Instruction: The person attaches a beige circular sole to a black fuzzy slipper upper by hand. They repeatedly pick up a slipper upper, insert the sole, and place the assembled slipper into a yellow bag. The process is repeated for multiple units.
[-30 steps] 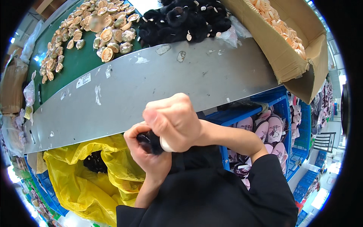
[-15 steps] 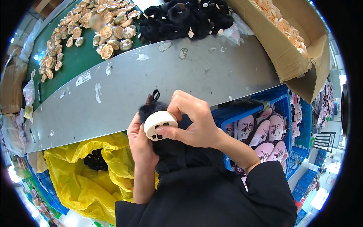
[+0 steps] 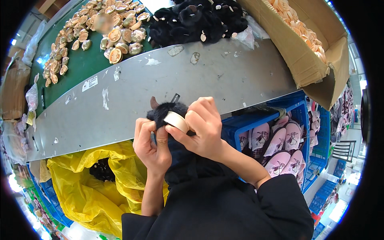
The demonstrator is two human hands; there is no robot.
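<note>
One left hand [image 3: 153, 146], head view: fingers curled nearly closed, pinching a black furry piece [image 3: 165, 109]. One right hand [image 3: 205, 131]: thumb and fingers closed about a cream shell [image 3: 176, 121] set against that fur. Position: at the near edge of the grey metal desk [image 3: 160, 82], a broad strip separating both hands from the black furry heap [image 3: 196, 24]. Containers: cardboard box [image 3: 292, 64], right, filled with peach pieces [image 3: 306, 34]; blue crate [image 3: 232, 126], holding pink slippers [image 3: 281, 138]; yellow bag [image 3: 80, 192], lower left, mouth open, dark contents [image 3: 103, 171].
</note>
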